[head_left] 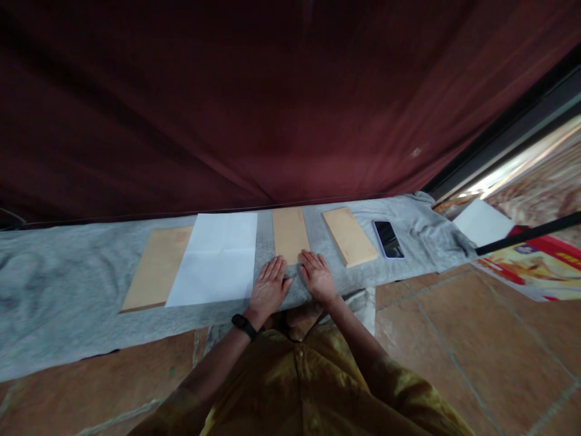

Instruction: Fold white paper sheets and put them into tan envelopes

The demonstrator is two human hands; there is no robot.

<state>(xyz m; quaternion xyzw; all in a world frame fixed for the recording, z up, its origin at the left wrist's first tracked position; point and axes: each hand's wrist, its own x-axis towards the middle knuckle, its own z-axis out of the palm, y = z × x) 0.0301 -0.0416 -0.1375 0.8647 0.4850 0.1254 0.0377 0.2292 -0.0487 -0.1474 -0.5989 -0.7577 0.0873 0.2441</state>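
Nearest me: wearer's mustard shirt (295, 387), front on to the bench. Biggest item is the dark red curtain (254, 115) behind. Then the grey cloth (59, 284) running along the bench, everything laid out on it. White sheet (222, 260), creased across the middle, overlaps the left brown envelope (152, 269). Right of centre, a brown envelope stack (349, 236), set at an angle. Centre envelope (290, 233) is the work piece: flat on the cloth, between sheet and stack, near end toward the wearer.

Step in hand, my read: squaring or pressing that envelope down. Next move calls for a fingertip under an edge; flat palms won't lift it.

Left hand (271, 281): flat, fingers extended, tips at envelope's near left corner. Right hand (318, 275): same pose, tips on the near right corner. Neither grips anything; can't tell how hard they press.

Smaller stuff: phone (388, 239) beyond the stack, black wristband (245, 327) on left wrist.
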